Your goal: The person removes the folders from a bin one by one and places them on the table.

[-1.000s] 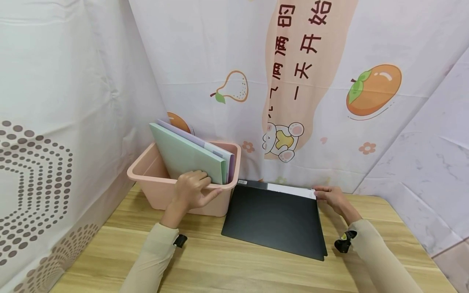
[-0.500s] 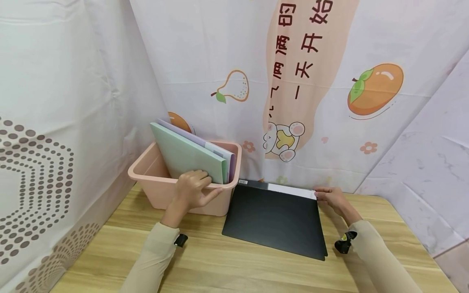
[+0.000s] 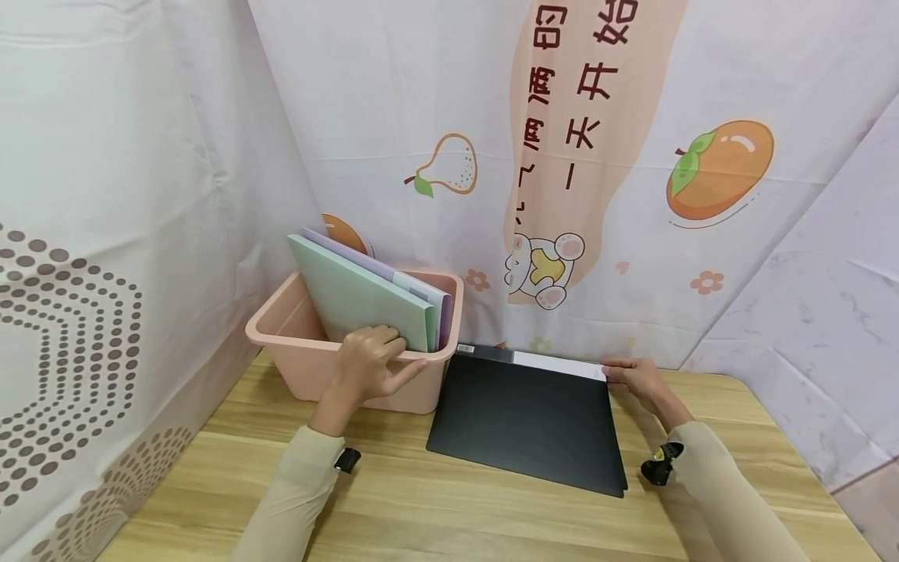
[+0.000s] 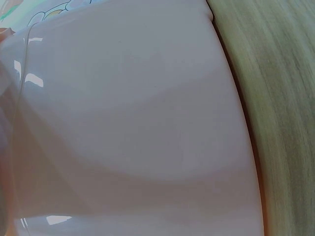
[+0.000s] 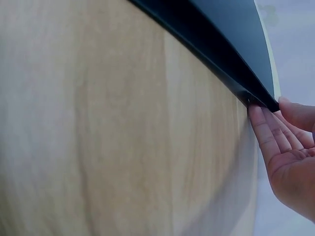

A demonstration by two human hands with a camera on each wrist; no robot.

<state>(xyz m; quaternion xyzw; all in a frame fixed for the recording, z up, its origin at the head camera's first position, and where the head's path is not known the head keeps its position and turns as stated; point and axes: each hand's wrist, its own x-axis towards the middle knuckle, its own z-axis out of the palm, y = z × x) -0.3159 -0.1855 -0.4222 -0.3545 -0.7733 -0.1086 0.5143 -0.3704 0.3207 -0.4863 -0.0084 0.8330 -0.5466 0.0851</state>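
Note:
My left hand [image 3: 368,363] grips the front rim of a pink plastic basket [image 3: 288,343], fingers over the edge and thumb along the outside. Inside the basket a mint-green folder [image 3: 358,289] and a purple folder [image 3: 351,257] lean to the left, close to my fingers. A black folder [image 3: 527,421] lies on the table right of the basket, its spine with a white label strip toward the back. At that spine's right end my right hand [image 3: 639,382] pinches the corner. In the right wrist view the thumb is above and the fingers below the folder [image 5: 236,39], whose covers stand slightly apart.
The wooden table [image 3: 435,507] runs up to a printed white curtain [image 3: 379,94] behind the basket and folder. Another curtain hangs at the left [image 3: 105,156], and a marbled sheet [image 3: 829,312] hangs at the right.

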